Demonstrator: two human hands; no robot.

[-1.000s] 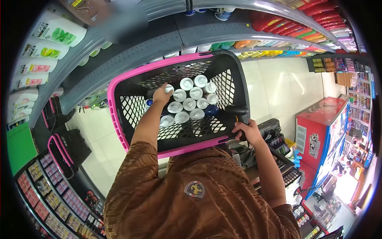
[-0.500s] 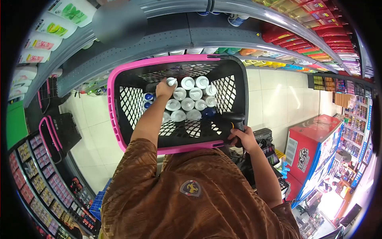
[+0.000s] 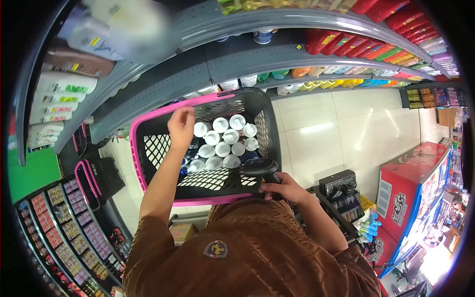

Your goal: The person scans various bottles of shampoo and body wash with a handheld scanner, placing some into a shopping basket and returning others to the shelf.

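A shopping basket (image 3: 136, 163), black mesh with a pink rim, stands in front of me. Several white-capped bottles (image 3: 222, 148) stand packed upright in it, and a few blue caps (image 3: 183, 171) show at their left side. My left hand (image 3: 181, 127) is above the basket's left part, beside the bottles and apart from them. Its fingers are loosely bent with nothing visible in them. In my right hand (image 3: 281, 188) is a black barcode scanner (image 3: 260, 167), its head over the basket's near right corner. My fingers wrap round its handle.
Shelves (image 3: 198, 74) with bottles and red packs (image 3: 341, 44) run along the far side. On the right are a red freezer (image 3: 396, 198) and a black crate (image 3: 339, 183). Another black basket (image 3: 99, 180) and a rack of small packs (image 3: 64, 222) are on the left.
My left hand has let go of a white-capped bottle and moved left and up from it. The scanner stays in my right hand. The whole view has shifted and turned.
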